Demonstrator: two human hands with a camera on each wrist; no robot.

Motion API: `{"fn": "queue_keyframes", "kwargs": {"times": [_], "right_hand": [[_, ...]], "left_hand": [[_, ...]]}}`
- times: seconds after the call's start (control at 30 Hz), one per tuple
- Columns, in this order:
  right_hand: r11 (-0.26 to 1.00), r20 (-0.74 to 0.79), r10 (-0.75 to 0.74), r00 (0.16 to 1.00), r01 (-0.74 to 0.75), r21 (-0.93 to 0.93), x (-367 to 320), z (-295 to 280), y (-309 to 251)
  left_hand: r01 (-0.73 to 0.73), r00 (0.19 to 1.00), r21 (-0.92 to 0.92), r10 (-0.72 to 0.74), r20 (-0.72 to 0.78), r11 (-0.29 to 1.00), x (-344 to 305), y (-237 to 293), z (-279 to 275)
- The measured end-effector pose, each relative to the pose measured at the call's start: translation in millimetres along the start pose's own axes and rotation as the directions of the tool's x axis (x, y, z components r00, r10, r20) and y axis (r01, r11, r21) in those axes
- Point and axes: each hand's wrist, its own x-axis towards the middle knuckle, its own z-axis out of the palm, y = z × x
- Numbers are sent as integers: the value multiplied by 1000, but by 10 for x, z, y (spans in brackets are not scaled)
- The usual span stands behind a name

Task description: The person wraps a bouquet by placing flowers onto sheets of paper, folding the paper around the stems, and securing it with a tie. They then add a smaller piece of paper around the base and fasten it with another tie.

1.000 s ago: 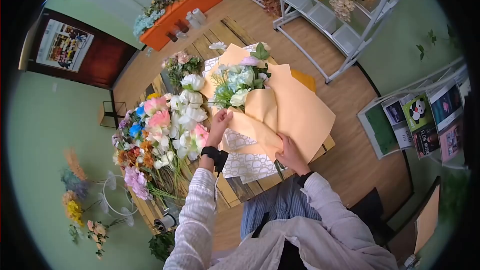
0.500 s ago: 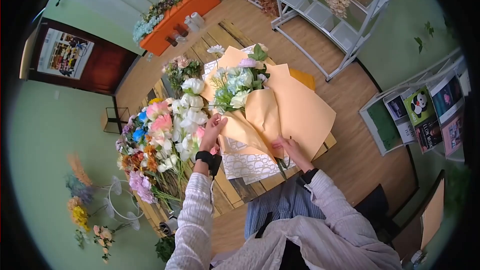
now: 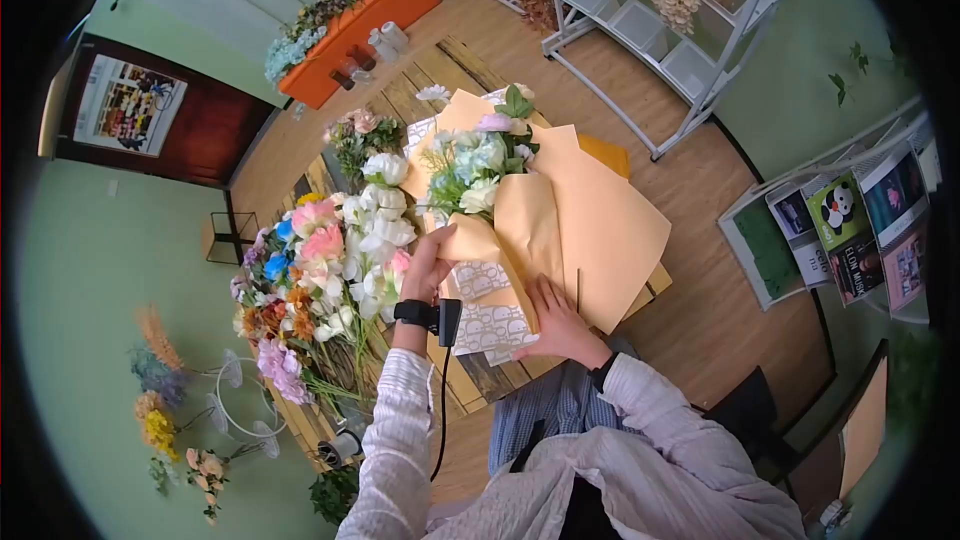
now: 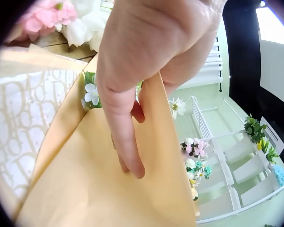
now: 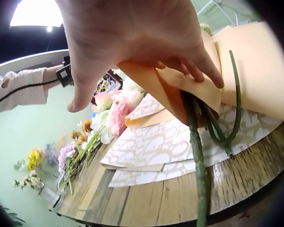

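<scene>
Loose flowers (image 3: 320, 260) are heaped at the left of the tabletop (image 3: 470, 380). Just right of them the left hand (image 3: 428, 262) is raised on a bent wrist, and a fold of the peach paper (image 3: 600, 220) is pinched between its thumb and curled fingers (image 4: 128, 146), at the left flank of the bouquet (image 3: 475, 165).

The bouquet lies at the middle of the tabletop with its heads far and its stems (image 5: 199, 156) near, on the paper and on patterned sheets (image 3: 490, 325) beneath.

The paper is judged light and fairly stiff, so it is likely to crease for good and to spring open once released. It is best held at a fold or an edge. The blooms are judged soft and easily crushed, so the bundle is better taken at the stems.

Further right, the right hand (image 3: 556, 320) is laid palm down on the folded paper over the stems. Its fingers are nearly straight and pressing, and its thumb is spread clear. A white rack (image 3: 690, 70) stands at the far right.
</scene>
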Motion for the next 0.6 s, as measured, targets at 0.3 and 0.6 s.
{"fn": "queue_keyframes", "kwargs": {"times": [0.3,0.6], "right_hand": [[814,57,297,953,-283,506,82,333,356],[422,-174,511,842,-69,904,9,611,706]], "left_hand": [[-9,999,-100,3,-54,995,59,-36,92],[-249,960,283,274,-52,926,238,24,-64]]}}
